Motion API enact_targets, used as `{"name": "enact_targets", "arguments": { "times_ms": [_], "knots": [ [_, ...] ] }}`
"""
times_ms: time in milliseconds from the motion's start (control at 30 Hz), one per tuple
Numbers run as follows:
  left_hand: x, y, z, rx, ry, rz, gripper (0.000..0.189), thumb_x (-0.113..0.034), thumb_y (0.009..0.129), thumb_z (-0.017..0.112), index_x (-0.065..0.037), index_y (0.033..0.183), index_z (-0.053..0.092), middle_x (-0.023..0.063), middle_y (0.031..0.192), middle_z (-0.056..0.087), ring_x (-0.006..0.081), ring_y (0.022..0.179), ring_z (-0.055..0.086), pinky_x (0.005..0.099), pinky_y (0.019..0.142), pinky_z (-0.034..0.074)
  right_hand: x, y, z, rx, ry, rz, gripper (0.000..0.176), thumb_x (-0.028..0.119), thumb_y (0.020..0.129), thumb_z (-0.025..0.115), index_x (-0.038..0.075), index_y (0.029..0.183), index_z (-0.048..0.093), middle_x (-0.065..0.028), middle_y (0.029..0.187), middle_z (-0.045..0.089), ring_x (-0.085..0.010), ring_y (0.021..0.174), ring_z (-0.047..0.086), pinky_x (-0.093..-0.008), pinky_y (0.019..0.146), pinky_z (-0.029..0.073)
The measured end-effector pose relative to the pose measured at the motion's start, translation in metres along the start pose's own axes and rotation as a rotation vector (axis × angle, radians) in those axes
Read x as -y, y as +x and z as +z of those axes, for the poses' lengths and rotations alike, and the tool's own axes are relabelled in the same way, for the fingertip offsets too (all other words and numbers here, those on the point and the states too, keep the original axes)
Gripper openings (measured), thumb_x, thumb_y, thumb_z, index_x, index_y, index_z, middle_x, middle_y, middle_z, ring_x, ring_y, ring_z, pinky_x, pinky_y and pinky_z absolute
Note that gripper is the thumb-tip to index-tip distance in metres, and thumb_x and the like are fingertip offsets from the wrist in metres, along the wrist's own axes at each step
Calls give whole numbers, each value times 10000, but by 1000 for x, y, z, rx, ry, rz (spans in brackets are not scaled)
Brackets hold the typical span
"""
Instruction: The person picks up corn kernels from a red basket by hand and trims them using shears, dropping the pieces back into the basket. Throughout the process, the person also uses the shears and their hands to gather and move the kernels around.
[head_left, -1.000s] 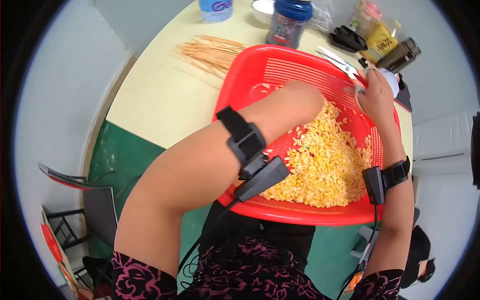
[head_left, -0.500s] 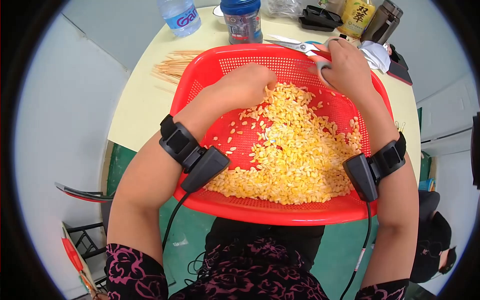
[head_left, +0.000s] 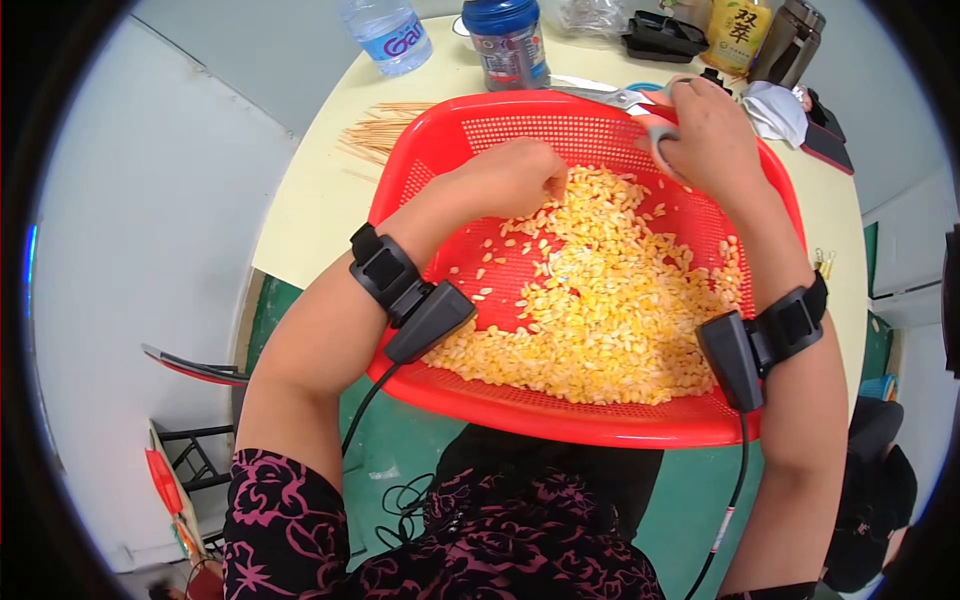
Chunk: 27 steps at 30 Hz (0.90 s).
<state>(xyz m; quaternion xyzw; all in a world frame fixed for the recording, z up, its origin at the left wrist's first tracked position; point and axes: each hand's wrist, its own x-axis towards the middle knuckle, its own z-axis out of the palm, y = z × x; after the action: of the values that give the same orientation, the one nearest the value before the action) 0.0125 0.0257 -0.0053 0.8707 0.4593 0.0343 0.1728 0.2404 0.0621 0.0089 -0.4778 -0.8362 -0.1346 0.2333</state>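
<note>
A red plastic basket [head_left: 590,432] with perforated sides holds many loose yellow corn kernels [head_left: 610,310]. My left hand [head_left: 518,178] is inside it near the far side, with fingers curled closed at the edge of the kernel heap. Whatever those fingertips pinch is hidden. Over the basket's far right rim, my right hand [head_left: 715,135] grips a pair of scissors [head_left: 628,98] by its orange and grey handles. The blades point left, slightly apart from the kernels, along the far rim.
Thin wooden sticks [head_left: 385,130] lie left of the basket on the pale table [head_left: 310,225]. Behind stand a water bottle [head_left: 392,40], a blue-lidded jar [head_left: 507,50], a black tray [head_left: 662,36], a yellow drink bottle [head_left: 737,38] and a dark flask [head_left: 790,42]. Another person [head_left: 870,500] is at right.
The whole view has shifted, so the basket and table sit further right. My left hand stays curled at the kernels, and my right hand still holds the scissors.
</note>
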Motion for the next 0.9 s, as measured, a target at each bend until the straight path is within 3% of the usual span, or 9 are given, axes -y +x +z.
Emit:
{"name": "enact_targets", "arguments": {
  "times_ms": [233, 367, 400, 733, 900],
  "knots": [
    [-8, 1, -3, -11, 16, -89, 142, -120, 744, 614, -5, 817, 655, 132, 760, 650, 233, 707, 633, 333, 638, 490, -3, 1, -2, 61, -10, 11, 297, 196, 666, 653, 5, 885, 592, -146, 932, 614, -290, 903, 597, -369, 794, 478],
    [-9, 4, -3, 27, 62, -119, 172, -165, 755, 626, -11, 825, 658, 135, 764, 651, 232, 723, 635, 336, 650, 491, -9, -1, 7, -19, -62, -31, 298, 225, 684, 656, 10, 881, 597, -129, 923, 622, -282, 888, 607, -374, 780, 484],
    [-9, 3, -1, 28, 66, -122, 182, -179, 757, 630, -14, 830, 659, 136, 765, 651, 232, 726, 635, 337, 652, 491, -8, 1, 3, 65, -49, 12, 300, 243, 695, 652, 11, 875, 595, -124, 927, 622, -280, 889, 607, -376, 775, 486],
    [-12, -4, -14, -69, 6, -25, 238, -205, 760, 639, -11, 898, 634, 132, 800, 637, 238, 737, 612, 338, 665, 478, -12, 1, 5, 48, -70, -81, 338, 224, 697, 642, 11, 948, 562, -131, 973, 601, -291, 930, 581, -379, 795, 473],
    [-10, -6, -20, -57, -34, -9, 206, -189, 749, 647, -9, 849, 645, 123, 738, 634, 234, 694, 611, 338, 630, 475, -8, 4, 0, 65, -54, -59, 372, 191, 681, 655, 7, 987, 548, -147, 982, 589, -308, 940, 570, -384, 807, 466]
  ]
}}
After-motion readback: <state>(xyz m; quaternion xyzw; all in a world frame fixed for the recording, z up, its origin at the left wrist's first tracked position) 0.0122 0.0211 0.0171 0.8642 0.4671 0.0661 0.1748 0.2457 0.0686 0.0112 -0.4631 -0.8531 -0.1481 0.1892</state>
